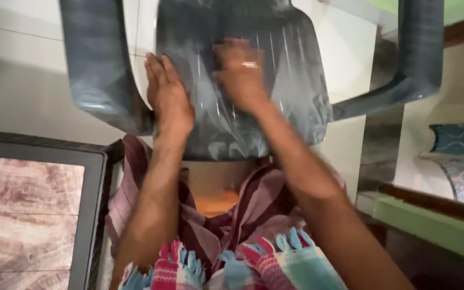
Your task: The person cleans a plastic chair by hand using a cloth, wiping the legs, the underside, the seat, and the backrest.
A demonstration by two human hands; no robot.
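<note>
A person leans over a dark grey plastic chair [243, 102], both bare hands on its seat. The left hand [168, 95] lies flat with fingers together and stretched forward, pressed against the left edge of the seat beside the chair's left armrest [95, 64]. The right hand [243, 72], blurred by motion and wearing a ring, rests near the middle of the seat; whether its fingers are spread or curled cannot be told. Neither hand grips anything.

The seat's surface under the hands shows pale streaks, as if wet or dusty. Below the wrists hangs a striped cloth [243, 209] in maroon and pale tones, and nearer the person a fringed checked towel [253, 266] in pink and teal. Well to the left of the left arm stands a table [89, 215] with a dark frame and marbled top.

The likely risk: if the seat is slick, a flat palm could skid off its edge, and the light chair could slide on the tiled floor [22, 80] under the person's weight.
</note>
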